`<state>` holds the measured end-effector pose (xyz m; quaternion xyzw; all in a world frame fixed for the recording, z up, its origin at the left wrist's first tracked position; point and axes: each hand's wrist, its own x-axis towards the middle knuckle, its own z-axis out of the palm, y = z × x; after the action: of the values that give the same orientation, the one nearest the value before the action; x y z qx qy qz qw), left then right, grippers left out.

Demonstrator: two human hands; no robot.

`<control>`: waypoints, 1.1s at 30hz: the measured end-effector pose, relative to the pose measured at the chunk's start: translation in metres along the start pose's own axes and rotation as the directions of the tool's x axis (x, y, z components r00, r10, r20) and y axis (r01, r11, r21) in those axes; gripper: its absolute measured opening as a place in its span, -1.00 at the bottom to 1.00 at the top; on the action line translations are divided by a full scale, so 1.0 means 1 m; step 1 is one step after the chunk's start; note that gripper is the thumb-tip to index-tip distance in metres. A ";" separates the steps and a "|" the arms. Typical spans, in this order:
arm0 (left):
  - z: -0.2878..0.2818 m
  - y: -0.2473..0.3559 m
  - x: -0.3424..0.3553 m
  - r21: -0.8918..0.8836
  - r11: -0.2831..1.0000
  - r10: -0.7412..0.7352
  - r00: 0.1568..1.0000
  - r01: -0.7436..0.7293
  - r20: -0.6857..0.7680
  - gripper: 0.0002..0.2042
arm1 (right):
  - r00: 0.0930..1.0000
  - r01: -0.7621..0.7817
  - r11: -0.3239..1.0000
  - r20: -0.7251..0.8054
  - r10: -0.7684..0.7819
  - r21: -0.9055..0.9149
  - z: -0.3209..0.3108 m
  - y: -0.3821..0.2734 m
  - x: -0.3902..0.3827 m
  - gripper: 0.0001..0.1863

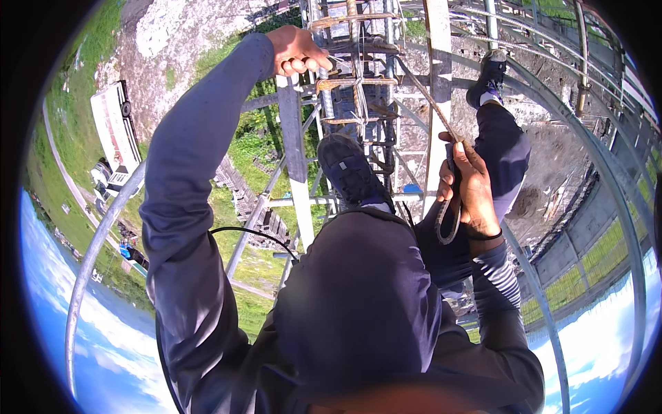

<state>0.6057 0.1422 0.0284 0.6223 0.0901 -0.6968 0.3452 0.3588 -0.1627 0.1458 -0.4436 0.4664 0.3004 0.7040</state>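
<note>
Right hand (pixel 476 190) closed round a ribbed metal rod (pixel 426 94), right of the rebar cage (pixel 345 83) and apart from it; the rod's long axis slants from the grip far and left, toward the cage. Left hand (pixel 298 54) is the nearer one to the cage, at its left side, fingers curled; cannot tell what, if anything, they pinch.

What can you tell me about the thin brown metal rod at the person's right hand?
The thin brown metal rod looks rough, perhaps rusty, and mostly straight. It slants from beside the rusty steel-bar cage down rightward to the right hand, which seems to grip it. A dark curved strip loops below; whether it joins the rod is unclear.
</note>
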 end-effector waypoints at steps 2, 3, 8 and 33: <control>-0.012 0.012 0.007 0.173 0.980 -0.079 0.993 0.093 -0.084 -0.69 | 1.000 -0.024 0.996 0.017 0.023 0.086 0.000 0.002 0.003 -0.61; -0.015 0.015 0.010 0.265 0.951 -0.121 0.981 0.158 -0.152 -0.69 | 1.000 -0.016 0.995 0.019 0.015 0.095 0.001 0.003 0.003 -0.60; -0.036 0.009 0.046 0.589 0.781 -0.114 0.975 0.206 -0.190 -0.75 | 0.999 -0.028 0.991 0.038 0.023 0.133 0.005 0.002 0.001 -0.61; -0.092 -0.031 0.077 0.163 0.986 -0.078 0.961 0.036 0.264 -0.81 | 0.873 -0.470 0.661 0.421 0.248 0.585 -0.006 0.024 0.015 -0.61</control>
<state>0.6626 0.1879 -0.0720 0.5439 0.0052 -0.7896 0.2840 0.3423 -0.1577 0.1229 -0.0056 0.5073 0.3111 0.8037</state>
